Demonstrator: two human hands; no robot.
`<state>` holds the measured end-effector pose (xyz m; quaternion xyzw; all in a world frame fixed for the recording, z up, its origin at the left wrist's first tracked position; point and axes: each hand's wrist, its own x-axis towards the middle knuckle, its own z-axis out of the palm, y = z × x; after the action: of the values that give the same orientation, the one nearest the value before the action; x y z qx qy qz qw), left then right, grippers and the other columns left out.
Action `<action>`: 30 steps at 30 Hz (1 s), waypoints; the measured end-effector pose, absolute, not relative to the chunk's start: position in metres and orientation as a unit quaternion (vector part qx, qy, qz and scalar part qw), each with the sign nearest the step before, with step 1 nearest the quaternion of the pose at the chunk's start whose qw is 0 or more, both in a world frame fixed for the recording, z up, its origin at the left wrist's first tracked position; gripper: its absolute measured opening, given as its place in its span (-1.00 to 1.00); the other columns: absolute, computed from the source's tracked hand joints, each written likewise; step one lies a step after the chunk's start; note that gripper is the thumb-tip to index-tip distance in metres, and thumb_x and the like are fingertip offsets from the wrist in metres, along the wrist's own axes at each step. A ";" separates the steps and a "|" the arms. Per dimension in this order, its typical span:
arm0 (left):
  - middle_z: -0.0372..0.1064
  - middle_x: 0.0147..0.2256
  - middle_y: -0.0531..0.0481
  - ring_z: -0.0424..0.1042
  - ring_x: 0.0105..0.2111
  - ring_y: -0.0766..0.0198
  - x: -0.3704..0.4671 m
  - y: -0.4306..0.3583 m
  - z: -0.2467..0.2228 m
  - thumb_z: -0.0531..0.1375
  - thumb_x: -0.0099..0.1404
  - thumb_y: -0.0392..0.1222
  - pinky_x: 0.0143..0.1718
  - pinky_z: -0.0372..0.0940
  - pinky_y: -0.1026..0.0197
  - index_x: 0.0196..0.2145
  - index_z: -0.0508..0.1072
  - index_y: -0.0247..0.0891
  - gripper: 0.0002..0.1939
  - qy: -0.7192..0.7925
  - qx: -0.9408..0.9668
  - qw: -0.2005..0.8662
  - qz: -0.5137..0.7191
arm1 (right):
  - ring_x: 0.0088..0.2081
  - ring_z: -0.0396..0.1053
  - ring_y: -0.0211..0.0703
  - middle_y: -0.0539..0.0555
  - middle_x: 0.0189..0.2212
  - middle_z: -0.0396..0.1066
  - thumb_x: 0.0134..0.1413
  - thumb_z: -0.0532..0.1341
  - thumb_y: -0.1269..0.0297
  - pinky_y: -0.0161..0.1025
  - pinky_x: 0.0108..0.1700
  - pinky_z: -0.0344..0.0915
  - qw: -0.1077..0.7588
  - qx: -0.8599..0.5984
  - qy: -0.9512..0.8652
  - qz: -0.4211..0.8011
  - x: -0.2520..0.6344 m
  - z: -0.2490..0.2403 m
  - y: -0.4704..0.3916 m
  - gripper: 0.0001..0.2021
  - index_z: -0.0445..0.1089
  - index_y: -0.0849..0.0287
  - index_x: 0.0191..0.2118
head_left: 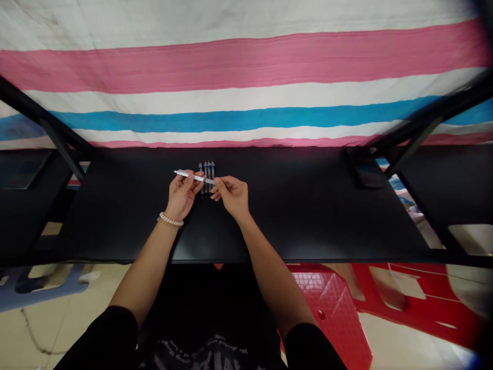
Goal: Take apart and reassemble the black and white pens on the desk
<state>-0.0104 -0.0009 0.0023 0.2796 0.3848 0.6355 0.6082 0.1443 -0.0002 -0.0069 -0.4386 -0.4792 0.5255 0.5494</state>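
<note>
A white pen (188, 175) with a clear, greyish end is held tilted between both hands above the black table (308, 205). My left hand (182, 193) is closed round its white barrel, the thumb on top. The fingertips of my right hand (231, 194) pinch the clear end on the right. Several dark, clear pens (209, 169) lie side by side on the table just behind and beneath the fingers, their tips pointing away from me. My hands partly cover them.
A striped cloth (246, 61) hangs behind the table. Black metal struts (59, 144) rise at both sides. A dark flat object (365, 169) lies at the table's back right. Red plastic stools (327, 303) stand below on the right, a blue-grey one (50, 293) on the left.
</note>
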 end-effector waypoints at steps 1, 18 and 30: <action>0.61 -0.20 -0.05 0.62 -0.19 0.27 -0.010 -0.001 0.003 0.44 0.21 -0.12 -0.12 0.49 0.26 -0.26 0.47 -0.22 -0.74 0.384 0.279 0.610 0.635 | -0.57 0.48 -0.23 0.04 -0.51 0.55 0.07 0.34 -0.18 -0.31 -0.54 0.44 0.538 -0.445 -0.483 0.528 0.144 -0.007 -0.001 -0.55 0.55 0.17 -0.26; 0.61 -0.19 -0.05 0.62 -0.17 0.25 -0.012 0.000 0.001 0.43 0.21 -0.13 -0.09 0.47 0.24 -0.24 0.46 -0.22 -0.75 0.389 0.273 0.604 0.639 | -0.60 0.44 -0.26 0.04 -0.53 0.54 -0.01 0.36 -0.24 -0.31 -0.54 0.42 0.489 -0.446 -0.522 0.537 0.153 -0.002 0.000 -0.50 0.57 0.18 -0.30; 0.60 -0.21 -0.03 0.61 -0.17 0.26 -0.014 0.002 0.000 0.42 0.23 -0.12 -0.08 0.47 0.21 -0.25 0.46 -0.20 -0.77 0.397 0.271 0.593 0.646 | -0.54 0.49 -0.22 0.05 -0.51 0.55 -0.08 0.40 -0.25 -0.32 -0.54 0.45 0.515 -0.457 -0.500 0.526 0.151 -0.001 0.001 -0.50 0.58 0.17 -0.32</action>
<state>-0.0137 0.0016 -0.0005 0.2708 0.3972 0.6464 0.5925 0.1513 0.0011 -0.0012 -0.4571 -0.4995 0.5259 0.5148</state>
